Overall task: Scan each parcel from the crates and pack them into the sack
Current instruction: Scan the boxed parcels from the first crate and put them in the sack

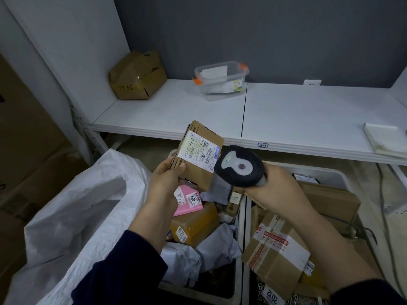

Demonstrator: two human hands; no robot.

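Observation:
My left hand point(164, 179) grips a small brown cardboard parcel point(199, 157) by its lower left corner, its white shipping label turned up toward me. My right hand point(277, 186) holds a black handheld scanner point(240, 166), whose head sits just right of the label and points at it. Both are held above two white crates: the left crate point(239, 249) holds a pink parcel point(188, 200), a brown box and grey bags; the right crate point(326, 170) holds several taped brown boxes point(277, 245). A white woven sack point(88, 212) stands open at the left.
A white shelf point(286, 111) runs behind the crates, carrying a crumpled brown box point(136, 75), a clear plastic tub point(222, 80) with orange clips and a white pad point(385, 137) at the right. Stacked brown cartons point(26, 137) fill the far left. Cables point(385, 205) hang at the right.

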